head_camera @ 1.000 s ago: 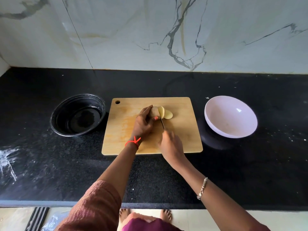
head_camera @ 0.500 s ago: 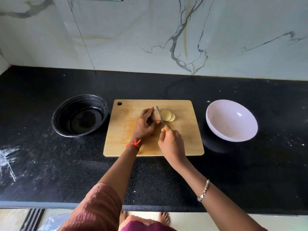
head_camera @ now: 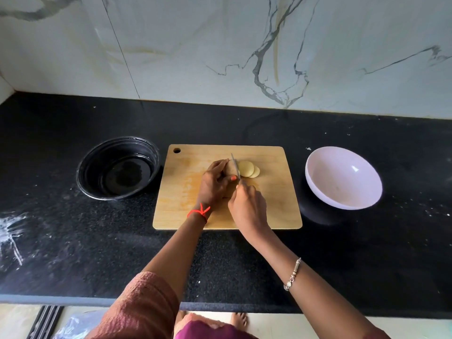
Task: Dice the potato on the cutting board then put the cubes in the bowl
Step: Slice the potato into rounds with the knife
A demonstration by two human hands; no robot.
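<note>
Left hand (head_camera: 215, 183) curls down, fingers bent, thumb tucked alongside. Right hand (head_camera: 248, 206) is fisted just beside it, knuckles up. Both forearms reach forward, converging.

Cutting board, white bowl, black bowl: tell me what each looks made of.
Cutting board: light wood or bamboo, matte, with faint grain and pale scuffs. White bowl: probably plastic or melamine, smooth, with a soft highlight. Black bowl: glossy, thin ribbed wall, likely plastic, though the look leaves it open.

cutting board (head_camera: 274, 206) centre | pot (head_camera: 117, 168) left | bowl (head_camera: 342, 178) right
</note>
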